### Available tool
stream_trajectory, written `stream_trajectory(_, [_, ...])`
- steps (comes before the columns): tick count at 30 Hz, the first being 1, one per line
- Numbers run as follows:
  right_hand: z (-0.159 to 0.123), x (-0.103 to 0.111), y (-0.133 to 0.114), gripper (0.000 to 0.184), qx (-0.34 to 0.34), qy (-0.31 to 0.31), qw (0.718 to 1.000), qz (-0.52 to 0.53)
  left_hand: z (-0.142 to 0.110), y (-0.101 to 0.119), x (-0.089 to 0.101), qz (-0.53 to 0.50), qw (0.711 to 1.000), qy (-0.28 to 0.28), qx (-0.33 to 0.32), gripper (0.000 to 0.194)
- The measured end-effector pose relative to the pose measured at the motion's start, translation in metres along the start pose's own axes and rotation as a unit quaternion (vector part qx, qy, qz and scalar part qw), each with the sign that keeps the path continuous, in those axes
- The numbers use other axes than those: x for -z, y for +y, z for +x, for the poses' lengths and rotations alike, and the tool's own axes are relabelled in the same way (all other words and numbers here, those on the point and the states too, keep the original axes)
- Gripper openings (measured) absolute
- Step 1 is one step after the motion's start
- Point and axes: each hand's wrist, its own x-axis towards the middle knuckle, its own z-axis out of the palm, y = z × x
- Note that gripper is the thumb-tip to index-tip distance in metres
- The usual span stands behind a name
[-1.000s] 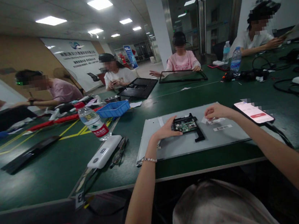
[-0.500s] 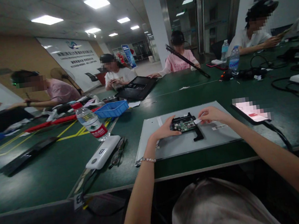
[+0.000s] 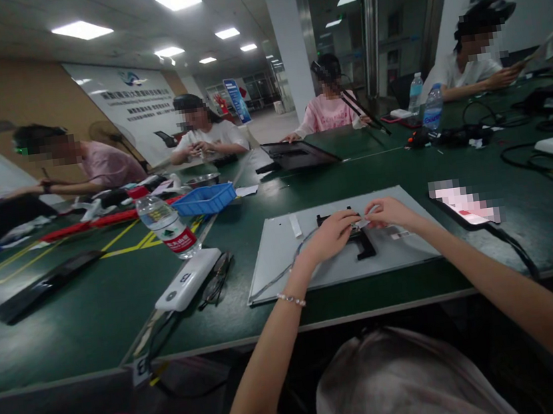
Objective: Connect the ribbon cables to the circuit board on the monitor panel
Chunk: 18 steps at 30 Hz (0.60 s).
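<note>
A grey flat panel [image 3: 272, 254], like the back of a display, lies before me on the table. On it rests a black bracket [image 3: 365, 248] that held a green circuit board in the earlier picture; my left hand now hides most of the board. My left hand [image 3: 331, 235] reaches across the board with bent fingers drawn together, and what lies between them is hidden. My right hand [image 3: 386, 211] pinches a small white strip [image 3: 361, 224] at the board's right side. The two sets of fingertips nearly meet there. A thin cable [image 3: 284, 270] runs over the panel's left part.
Left of the panel are glasses [image 3: 216, 280], a white power bank [image 3: 188, 280], a water bottle [image 3: 165, 224] and a blue tray [image 3: 206, 200]. A phone [image 3: 464, 204] with a cable lies to the right. Across the table, a person in pink holds a black frame [image 3: 300, 155].
My left hand has moved right, from the board's left edge to over it, close to my right fingertips. My right hand stays nearly still. Across the table, the black frame has been tilted up and shifted right.
</note>
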Motion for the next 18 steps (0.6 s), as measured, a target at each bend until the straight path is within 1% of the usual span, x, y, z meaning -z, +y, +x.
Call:
stream_trajectory(3, [0.001,-0.002,0.003,0.017,0.005,-0.016,1.0,-0.011,0.001,0.001,-0.007,0.025,1.0,-0.019,-0.003,0.042])
stream_trajectory(6, [0.004,-0.002,0.007,0.017,0.027,-0.025,0.996,-0.075,0.0,-0.001,-0.009,0.034,0.999,-0.029,-0.003,0.042])
stream_trajectory(9, [0.007,-0.001,0.011,0.014,0.069,-0.024,0.988,-0.138,0.0,-0.001,-0.01,0.038,0.999,-0.025,-0.006,0.041])
stream_trajectory(13, [0.009,-0.002,0.015,0.014,0.113,-0.008,0.971,-0.211,0.002,-0.001,-0.013,0.073,0.997,-0.023,-0.014,0.038])
stream_trajectory(15, [0.009,-0.003,0.015,0.015,0.13,-0.001,0.964,-0.232,0.002,-0.002,-0.014,0.095,0.995,-0.015,-0.02,0.036])
stream_trajectory(18, [0.008,-0.004,0.016,0.014,0.148,-0.009,0.957,-0.251,0.002,-0.003,-0.015,0.118,0.993,-0.006,-0.03,0.034])
